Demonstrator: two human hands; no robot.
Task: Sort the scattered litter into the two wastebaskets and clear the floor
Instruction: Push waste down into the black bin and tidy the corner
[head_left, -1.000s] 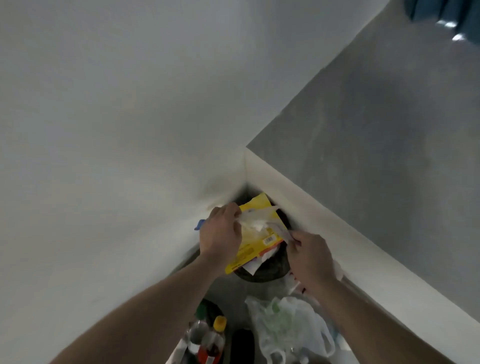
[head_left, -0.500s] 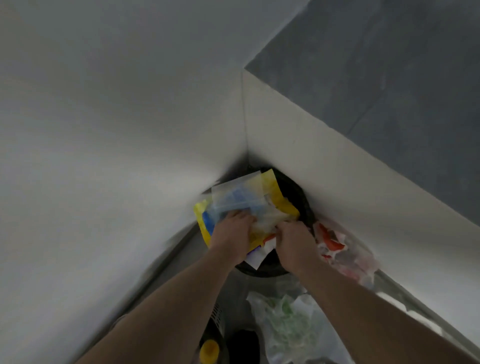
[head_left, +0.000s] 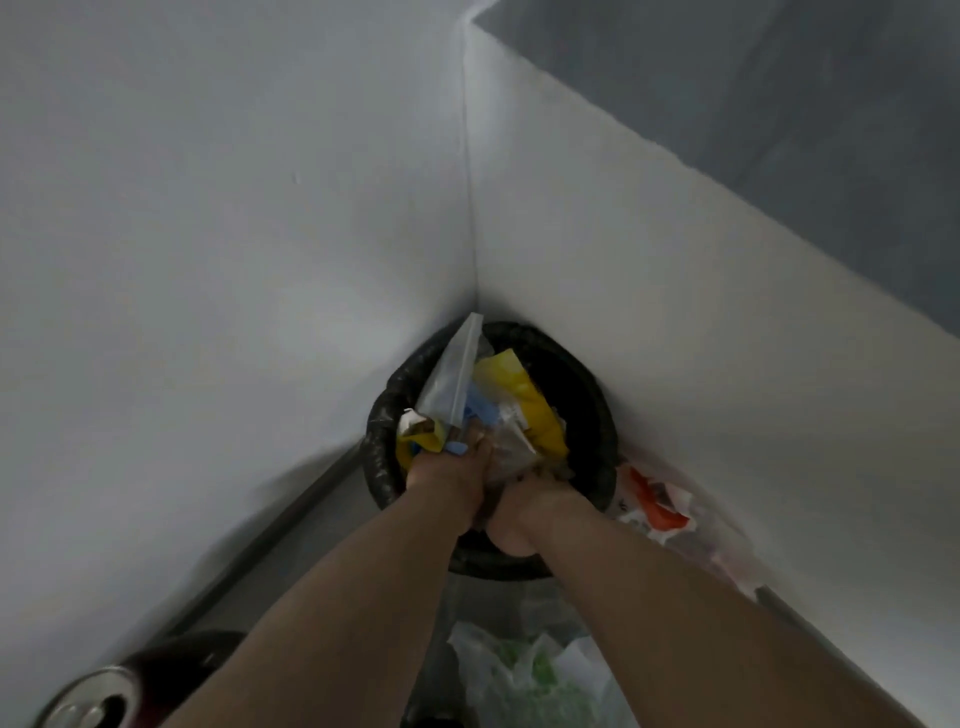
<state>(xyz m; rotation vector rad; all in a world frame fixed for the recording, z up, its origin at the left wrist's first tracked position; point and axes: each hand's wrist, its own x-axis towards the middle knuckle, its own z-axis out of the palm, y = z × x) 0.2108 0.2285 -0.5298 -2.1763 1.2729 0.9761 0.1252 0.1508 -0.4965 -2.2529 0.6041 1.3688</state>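
Both my hands are down in the black wastebasket (head_left: 597, 410), which sits in the wall corner. L hand (head_left: 457, 467) has its grip curled on a wad of wrappers: a clear zip bag (head_left: 449, 374) sticking up, blue bits, a yellow packet (head_left: 524, 400). R hand (head_left: 524, 499) is pressed in right beside it; grip is hidden, can't tell how far open. More litter: red/white wrappers (head_left: 657, 501) on the floor by the R wall, a white plastic bag (head_left: 524, 675) below my arms, a can (head_left: 88, 701) bottom L.

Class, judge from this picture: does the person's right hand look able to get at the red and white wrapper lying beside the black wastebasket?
Probably yes. The red and white wrapper lies uncovered just right of the black wastebasket, close to the right hand, though that hand is now busy pressing litter down.
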